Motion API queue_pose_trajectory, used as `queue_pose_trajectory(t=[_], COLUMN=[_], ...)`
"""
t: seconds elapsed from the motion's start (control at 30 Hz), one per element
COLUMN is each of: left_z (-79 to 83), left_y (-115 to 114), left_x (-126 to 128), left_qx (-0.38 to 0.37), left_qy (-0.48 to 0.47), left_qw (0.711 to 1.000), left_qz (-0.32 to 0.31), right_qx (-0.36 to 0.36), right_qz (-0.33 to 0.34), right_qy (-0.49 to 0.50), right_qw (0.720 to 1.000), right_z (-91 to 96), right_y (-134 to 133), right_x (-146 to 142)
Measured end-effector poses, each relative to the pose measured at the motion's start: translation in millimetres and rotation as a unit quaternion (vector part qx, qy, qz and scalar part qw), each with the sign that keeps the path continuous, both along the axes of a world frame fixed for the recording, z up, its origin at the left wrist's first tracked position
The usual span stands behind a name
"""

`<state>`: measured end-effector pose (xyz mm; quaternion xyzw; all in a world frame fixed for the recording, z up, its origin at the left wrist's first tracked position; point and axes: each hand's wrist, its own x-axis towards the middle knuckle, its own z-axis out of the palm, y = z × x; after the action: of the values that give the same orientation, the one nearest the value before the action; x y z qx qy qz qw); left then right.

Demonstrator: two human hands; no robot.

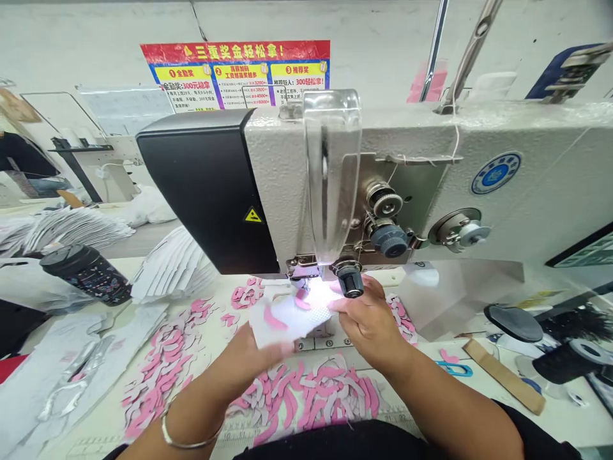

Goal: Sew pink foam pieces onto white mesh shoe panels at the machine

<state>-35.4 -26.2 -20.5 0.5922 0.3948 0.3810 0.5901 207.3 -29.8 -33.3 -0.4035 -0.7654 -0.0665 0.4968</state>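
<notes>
A white fabric piece with pink curved patches lies under the needle area of the grey sewing machine, lit by the machine's lamp. My left hand grips the near left edge of that piece, fingers closed on it. My right hand presses its fingertips on the piece's right side beside the presser foot. A clear plastic needle guard hangs in front of the needle. A bracelet sits on my left wrist.
Several pink and white curved cut pieces are scattered on the table in front and to the left. Stacks of white pieces and a dark bottle lie at left. Blue scissors and a black cup are at right.
</notes>
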Motion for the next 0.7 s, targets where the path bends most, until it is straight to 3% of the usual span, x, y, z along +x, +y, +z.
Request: queue_pose_trajectory(t=[0.07,0.13,0.2,0.3,0.37,0.47,0.6,0.7], left_z=[-2.0,-7.3,-14.4,-22.8,-24.8,-25.3,-27.1,-27.4], left_y=[-9,-11,-9,-4,-3,-6,-11,-14], left_x=[-18,-34,-43,-41,-36,-30,-27,-25], left_qx=[-0.019,-0.099,-0.166,-0.183,-0.171,-0.144,-0.091,-0.071], left_qy=[0.074,0.078,0.007,-0.103,-0.098,-0.029,0.033,0.049], left_qw=[0.987,0.974,0.981,0.978,0.980,0.988,0.991,0.991], left_qz=[-0.139,-0.191,-0.104,0.020,0.019,-0.036,-0.097,-0.107], right_qx=[-0.044,-0.087,-0.118,-0.165,-0.198,-0.233,-0.237,-0.240], right_qz=[0.051,0.111,0.160,0.214,0.239,0.238,0.190,0.178], right_qy=[0.018,0.040,0.069,0.113,0.153,0.226,0.282,0.308], right_qw=[0.998,0.989,0.978,0.956,0.938,0.915,0.910,0.903], right_z=[2.7,5.3,6.4,2.7,-3.4,-14.8,-23.8,-22.0], right_y=[-1,-2,-1,3,6,10,9,7], right_x=[5,12,19,28,33,38,43,42])
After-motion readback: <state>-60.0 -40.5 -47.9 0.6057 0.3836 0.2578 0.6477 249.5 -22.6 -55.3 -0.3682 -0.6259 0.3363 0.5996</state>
